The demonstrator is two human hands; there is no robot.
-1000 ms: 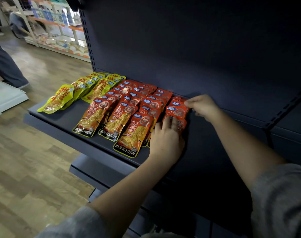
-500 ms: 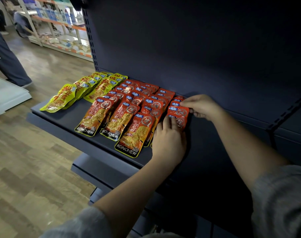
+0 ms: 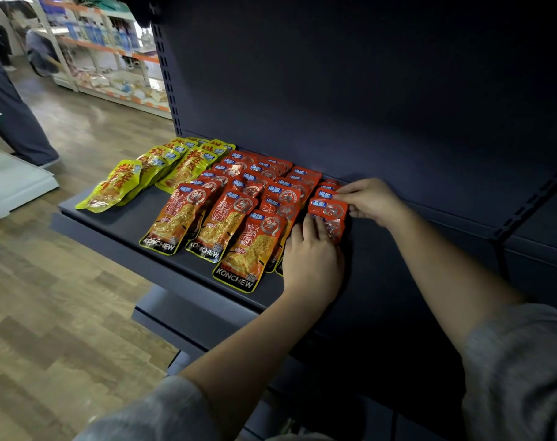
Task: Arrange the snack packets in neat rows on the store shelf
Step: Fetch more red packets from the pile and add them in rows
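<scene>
Glossy red foil packets (image 3: 235, 214) overlap in rows on matte dark metal shelf (image 3: 118, 214). Left hand (image 3: 312, 259) flat, pressing rightmost row (image 3: 329, 214); right hand (image 3: 371, 200) pinches its top packet's edge.

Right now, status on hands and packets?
Left hand flat on rightmost red row. Right hand pinching that row's top packet edge. Yellow packets untouched at left. Nothing in the way.
</scene>
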